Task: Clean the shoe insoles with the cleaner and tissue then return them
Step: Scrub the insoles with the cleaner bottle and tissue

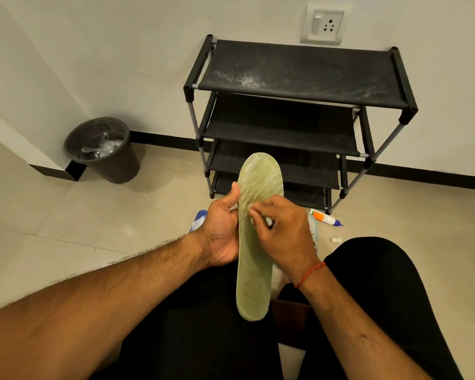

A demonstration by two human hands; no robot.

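A pale green insole point(254, 275) stands upright in front of me, toe end up. My left hand point(221, 229) grips its left edge, thumb on the front. Across its middle my right hand point(281, 229) presses with curled fingers round a small white wad, apparently tissue point(269, 221), mostly hidden. The cleaner bottle point(324, 217), white with an orange label and blue tip, lies on the floor to the right, with its small white cap point(335, 239) nearby. Parts of shoes show behind my hands: a blue-and-white one point(198, 219) on the left, a light one point(314, 229) on the right.
A black, dusty shoe rack point(299, 75) with several shelves stands against the wall ahead. A dark waste bin point(104, 154) holding clear plastic sits at the left by a wall corner. My legs in black fill the bottom of the view. The floor is beige tile.
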